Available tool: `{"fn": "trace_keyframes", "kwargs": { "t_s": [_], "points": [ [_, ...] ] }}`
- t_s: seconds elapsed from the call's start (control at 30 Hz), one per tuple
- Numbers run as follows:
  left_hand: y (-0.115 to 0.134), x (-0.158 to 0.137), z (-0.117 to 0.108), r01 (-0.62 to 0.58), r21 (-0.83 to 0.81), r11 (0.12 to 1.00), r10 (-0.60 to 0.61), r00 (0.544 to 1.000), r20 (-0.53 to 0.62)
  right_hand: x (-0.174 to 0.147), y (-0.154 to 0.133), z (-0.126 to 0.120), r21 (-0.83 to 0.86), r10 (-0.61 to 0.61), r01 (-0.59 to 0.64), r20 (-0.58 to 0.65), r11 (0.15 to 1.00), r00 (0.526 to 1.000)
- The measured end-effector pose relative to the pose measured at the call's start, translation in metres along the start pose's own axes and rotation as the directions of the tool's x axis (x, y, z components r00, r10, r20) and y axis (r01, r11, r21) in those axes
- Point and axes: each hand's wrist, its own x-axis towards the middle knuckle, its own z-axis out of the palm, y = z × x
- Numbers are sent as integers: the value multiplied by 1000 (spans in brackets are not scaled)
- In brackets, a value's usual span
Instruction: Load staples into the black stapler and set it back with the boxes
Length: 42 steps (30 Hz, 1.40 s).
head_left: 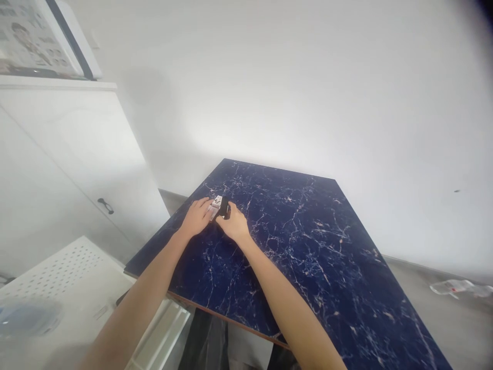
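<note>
A small box (216, 202) with a white printed top and a dark side lies near the left edge of the blue marble-patterned table (300, 221). My left hand (196, 217) holds it from the left, its fingers over the printed face. From the other side, my right hand (235, 223) grips the box's black end (224, 206) between thumb and fingers. Both hands are low, close to the tabletop. What is printed on the box is too small to read, and my fingers hide part of it.
A white cabinet (69, 154) with a dark handle (105, 206) stands at the left. Below it is a white surface with rows of holes (73, 264). A pale wall rises behind the table. Clear plastic packaging (454, 288) lies on the floor at right.
</note>
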Motion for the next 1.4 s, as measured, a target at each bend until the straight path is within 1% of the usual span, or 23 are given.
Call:
{"fn": "trace_keyframes", "kwargs": {
  "t_s": [0.1, 0.2, 0.27, 0.37, 0.5, 0.53, 0.6, 0.67, 0.7, 0.77, 0.83, 0.97, 1.07, 1.13, 1.2, 1.27, 1.33, 1.4],
  "points": [
    [1, -3, 0, -61, 13, 998, 60, 995, 74, -3, -2, -2, 22, 8, -8, -7, 1000, 1000],
    [6, -2, 0, -76, 34, 996, 72, 991, 113, -3, -3, -1, 27, 21, -21, -4, 999, 1000],
    [9, -2, -1, -61, 49, 997, 57, 995, 86, -2, -2, 1, 27, 23, -23, -9, 999, 1000],
    [11, -2, -2, -25, 48, 999, 25, 1000, 15, 1, 3, 3, 52, 21, -21, -11, 998, 1000],
    [8, -2, -2, -69, -30, 997, 70, 997, 27, 12, 16, -4, 133, -8, -3, 82, 991, 997],
    [7, -1, -2, -78, -48, 996, 79, 996, 29, 15, 20, -8, 138, -13, 2, 81, 990, 997],
    [5, 1, -1, -48, -59, 997, 48, 999, 8, 24, 27, -15, 79, -29, 28, 2, 996, 1000],
    [4, 5, 0, 35, -56, 998, -37, 999, -35, 32, 34, -20, -55, -84, 80, -85, 995, 993],
    [3, 6, 1, 75, -62, 995, -79, 996, -50, 35, 36, -20, -129, -120, 109, -83, 986, 989],
    [0, 9, 3, 137, -94, 986, -143, 988, -61, 40, 40, -17, -244, -161, 151, -19, 958, 987],
    [-1, 12, 4, 166, -134, 977, -173, 984, -46, 42, 43, -11, -302, -166, 169, 36, 938, 986],
    [-4, 12, 2, 188, -246, 951, -202, 979, -33, 44, 47, -6, -309, -141, 148, 43, 940, 989],
    [-3, 6, -4, 228, -285, 931, -227, 973, 37, 45, 49, -12, -295, -126, 143, 74, 945, 989],
    [0, 2, -9, 216, -260, 941, -190, 974, 121, 44, 48, -15, -280, -147, 175, 118, 944, 982],
    [5, 0, -13, 148, -246, 958, -101, 976, 195, 43, 47, -16, -266, -170, 204, 145, 942, 975],
    [13, 0, -15, 76, -251, 965, -11, 968, 252, 41, 45, -16, -252, -167, 202, 153, 946, 974],
    [22, 1, -14, 26, -238, 971, 43, 960, 278, 39, 43, -18, -239, -153, 188, 158, 953, 976],
    [33, 1, -13, -6, -202, 979, 63, 959, 277, 33, 44, -24, -233, -138, 175, 169, 957, 976]
  ]
}}
